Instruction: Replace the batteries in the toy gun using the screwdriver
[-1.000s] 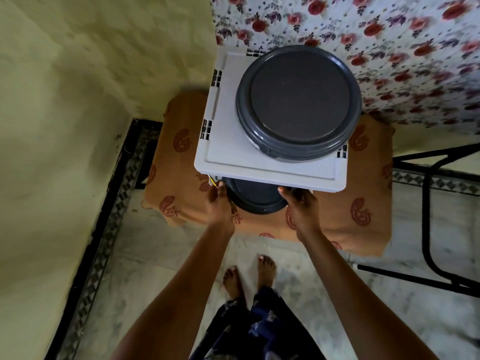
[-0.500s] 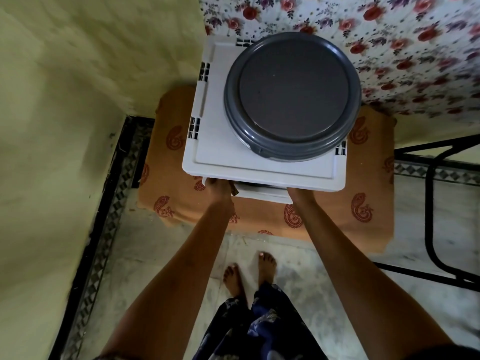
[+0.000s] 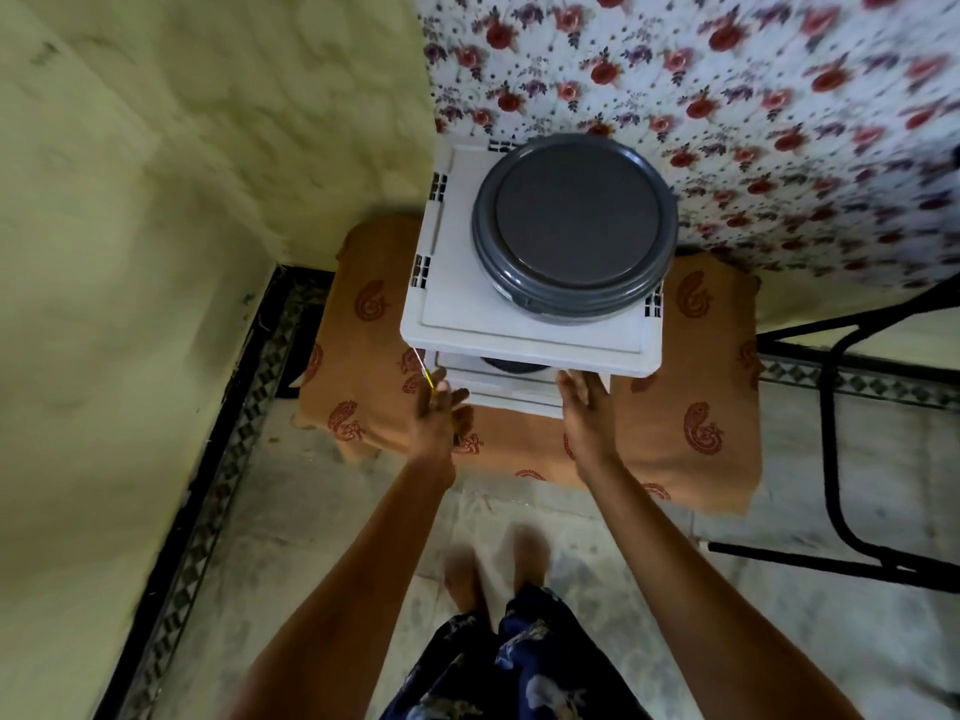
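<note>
A thin screwdriver (image 3: 423, 371), with a metal shaft and a yellow part near the fingers, sticks up from my left hand (image 3: 441, 407). That hand is at the left front corner of a white plastic drawer unit (image 3: 452, 283). My right hand (image 3: 584, 407) lies flat with fingers apart against the front of a white drawer (image 3: 519, 394). The drawer stands slightly out, and a dark round object (image 3: 506, 363) shows in the gap. No toy gun or batteries are in view.
A grey round lidded container (image 3: 574, 226) sits on the drawer unit. The unit stands on a low stool under an orange patterned cloth (image 3: 691, 407). A yellow wall is on the left, a floral cloth (image 3: 727, 96) behind, and a black metal frame (image 3: 841, 459) on the right. My bare feet (image 3: 498, 563) are on the marble floor.
The drawer was open with the dark round object showing, then was pushed almost fully in. Both hands have since drawn back a little from its front.
</note>
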Tool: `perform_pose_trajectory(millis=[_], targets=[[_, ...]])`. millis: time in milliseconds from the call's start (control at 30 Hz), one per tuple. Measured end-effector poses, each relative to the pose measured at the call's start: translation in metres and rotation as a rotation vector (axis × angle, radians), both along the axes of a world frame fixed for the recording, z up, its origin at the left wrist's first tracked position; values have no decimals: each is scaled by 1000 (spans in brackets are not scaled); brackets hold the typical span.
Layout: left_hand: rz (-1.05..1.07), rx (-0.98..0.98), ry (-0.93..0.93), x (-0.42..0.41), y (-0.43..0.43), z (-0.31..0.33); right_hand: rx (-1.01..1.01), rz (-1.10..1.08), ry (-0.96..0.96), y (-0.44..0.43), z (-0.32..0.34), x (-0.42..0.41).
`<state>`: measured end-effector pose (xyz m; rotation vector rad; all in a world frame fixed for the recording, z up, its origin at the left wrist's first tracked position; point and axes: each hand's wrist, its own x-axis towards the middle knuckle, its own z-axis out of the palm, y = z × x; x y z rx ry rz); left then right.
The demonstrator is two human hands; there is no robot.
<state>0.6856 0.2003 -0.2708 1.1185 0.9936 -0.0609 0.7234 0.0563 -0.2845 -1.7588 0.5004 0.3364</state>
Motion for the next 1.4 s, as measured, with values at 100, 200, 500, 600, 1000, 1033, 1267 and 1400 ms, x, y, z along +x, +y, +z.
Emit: perform_pose_trajectory(millis=[100, 200, 500, 600, 1000, 1033, 1267, 1400], targets=[[-38, 38, 56, -29, 7, 19, 73, 22, -103, 6, 23, -30], [31, 26, 66, -53, 17, 45, 125, 49, -218, 15, 62, -58], [-29, 356, -126, -32, 33, 123, -232, 125, -694, 28, 140, -28], [-124, 519, -139, 3, 40, 134, -458, 250, -722, 20, 149, 8], [-648, 1022, 138, 111, 47, 96, -920, 742, -467, -9, 123, 82], [-648, 1013, 154, 114, 45, 93, -922, 752, -464, -10, 119, 83], [-651, 1088, 175, 118, 43, 85, -882, 715, -514, -10, 112, 79], [-591, 1043, 147, 117, 44, 85, -844, 712, -497, -8, 114, 81]])
